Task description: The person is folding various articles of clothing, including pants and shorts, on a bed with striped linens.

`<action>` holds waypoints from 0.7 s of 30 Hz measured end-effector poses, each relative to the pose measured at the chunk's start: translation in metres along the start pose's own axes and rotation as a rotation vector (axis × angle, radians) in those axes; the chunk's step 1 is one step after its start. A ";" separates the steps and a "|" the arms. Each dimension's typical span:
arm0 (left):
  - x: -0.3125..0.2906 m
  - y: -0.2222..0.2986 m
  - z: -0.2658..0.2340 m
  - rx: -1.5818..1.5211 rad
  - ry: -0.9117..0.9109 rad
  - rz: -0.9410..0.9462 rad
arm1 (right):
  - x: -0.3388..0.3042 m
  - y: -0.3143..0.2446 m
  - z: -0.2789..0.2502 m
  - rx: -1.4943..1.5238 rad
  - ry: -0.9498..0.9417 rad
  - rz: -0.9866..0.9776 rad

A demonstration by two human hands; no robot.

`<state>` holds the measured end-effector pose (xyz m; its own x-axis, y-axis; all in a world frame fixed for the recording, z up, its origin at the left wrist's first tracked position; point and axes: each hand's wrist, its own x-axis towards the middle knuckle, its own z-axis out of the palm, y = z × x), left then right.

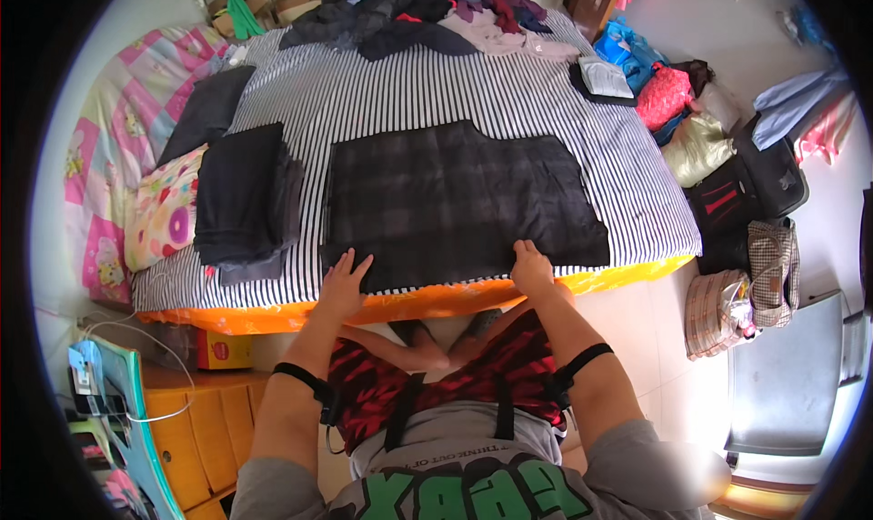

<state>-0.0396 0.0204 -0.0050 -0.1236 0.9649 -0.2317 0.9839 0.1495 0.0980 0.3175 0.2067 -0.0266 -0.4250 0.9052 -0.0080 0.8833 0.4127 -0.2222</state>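
Centrally, a dark, faintly checked garment [455, 197] lies spread flat on a bed covered with a black-and-white striped sheet [382, 93], close to the bed's near edge. A person seen from above reaches toward it with both bare hands. The left hand [346, 279] rests at the garment's near left corner, fingers spread and loose, thumb pointing inward. The right hand [531, 267] is on the near edge, right of the middle, its fingers curled in; I cannot tell whether they pinch the cloth. Just left of the garment sits a stack of folded dark clothes [241, 193], beside a colourful patterned pillow [168, 211]. Loose clothes [409, 29] are heaped across the bed's far end.
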 end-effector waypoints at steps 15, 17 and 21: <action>-0.008 -0.037 0.025 -0.263 0.489 -0.482 | -0.022 0.060 0.006 0.061 0.150 -0.009; -0.004 -0.054 0.026 -0.347 0.466 -0.469 | -0.020 0.064 0.001 0.049 0.128 -0.020; -0.005 -0.072 0.038 -0.475 0.513 -0.436 | -0.016 0.067 -0.005 0.115 0.075 -0.063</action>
<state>-0.1049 -0.0035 -0.0477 -0.6390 0.7604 0.1162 0.6887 0.4982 0.5268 0.3842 0.2207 -0.0367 -0.4591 0.8847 0.0810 0.8252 0.4585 -0.3299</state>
